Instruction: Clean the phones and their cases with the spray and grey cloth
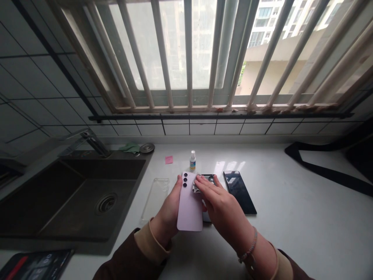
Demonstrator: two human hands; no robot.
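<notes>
Head view, looking down at a white countertop (262,237) under a barred window (189,50): left hand (166,212) closed around a lilac smartphone (190,206), thumb along the phone's near long edge, fingertips just showing past the far edge, back of the phone facing up, three camera lenses (185,179) at the top. Right hand (221,202) over the phone's upper corner, fingers pressed together and extended, a small grey cloth (196,186) pinched between fingertips and phone back. Lilac phone held just above the countertop, slightly tilted, not lying flat. Directly behind and under it, a dark phone (208,179), partly hidden by the right hand. Just to the right, a black phone (239,192), glossy side up, flat on the counter. Beyond the hands, a small spray bottle (192,161), upright, and a pink sticky note (168,160) near it. To the left, a clear phone case (155,198) lying on the counter beside a dark sink (72,198) with a round drain (106,203). Behind the sink, a green cloth (131,147) touching a round metal disc (147,147). In the bottom left corner, a dark device (36,266), its screen lit; at the right, a black strap (326,171). Braided bracelet (248,245) on the right wrist.
</notes>
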